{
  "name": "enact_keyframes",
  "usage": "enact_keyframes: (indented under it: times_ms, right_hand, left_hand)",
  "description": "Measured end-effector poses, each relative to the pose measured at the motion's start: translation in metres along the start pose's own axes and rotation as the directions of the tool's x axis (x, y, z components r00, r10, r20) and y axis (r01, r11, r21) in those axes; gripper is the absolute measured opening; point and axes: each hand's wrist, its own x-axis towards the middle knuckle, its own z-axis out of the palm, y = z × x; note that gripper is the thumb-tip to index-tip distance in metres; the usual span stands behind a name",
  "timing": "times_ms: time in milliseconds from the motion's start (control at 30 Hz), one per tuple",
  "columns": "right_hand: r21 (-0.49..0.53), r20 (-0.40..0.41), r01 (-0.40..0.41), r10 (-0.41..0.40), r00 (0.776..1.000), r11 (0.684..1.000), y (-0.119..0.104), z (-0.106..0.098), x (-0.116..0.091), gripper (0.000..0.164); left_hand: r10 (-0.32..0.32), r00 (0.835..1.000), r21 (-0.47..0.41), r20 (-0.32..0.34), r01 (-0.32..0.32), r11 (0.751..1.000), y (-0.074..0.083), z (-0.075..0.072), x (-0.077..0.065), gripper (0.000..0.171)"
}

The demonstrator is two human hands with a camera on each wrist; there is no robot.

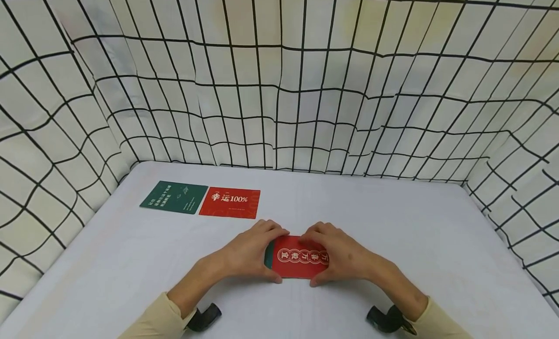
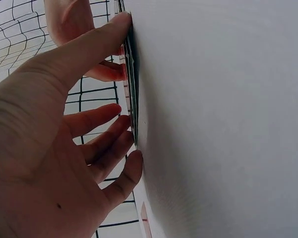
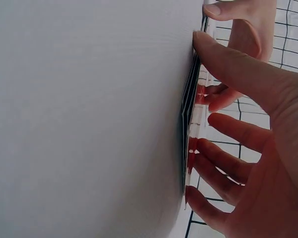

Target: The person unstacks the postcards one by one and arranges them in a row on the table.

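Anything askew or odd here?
Slightly: the held card stack isn't square. A dark green card sticks out past the top red, white-lettered rectangular card toward the left hand; the right wrist view shows gaps between layers.

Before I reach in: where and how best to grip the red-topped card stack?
I'd pinch the red-topped card stack by its near and far long edges, coming in from its left and right ends, as the left hand and right hand do. It's thin and roughly flat, and the right wrist view shows gaps between layers, so even edge pressure should help.
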Motion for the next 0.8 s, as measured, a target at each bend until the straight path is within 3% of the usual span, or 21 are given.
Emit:
enact_keyframes:
  times_ms: [600, 800]
  right_hand:
    - [0.064, -0.01, -0.026, 0.027, 1.0, 0.998, -0.0004, -0.0025, 0.0019, 0.085]
    - [0.082, -0.032, -0.019, 0.022, 0.999, 0.996, -0.0027, -0.004, 0.004, 0.084]
  left_hand:
    - [0.012, 1.0, -0.018, -0.004, -0.012, 1.0, 0.0, -0.0014, 0.0026, 0.093]
    - [0.001, 0.999, -0.042, -0.033, -0.002, 0.999, 0.0006, -0.0028, 0.0026, 0.091]
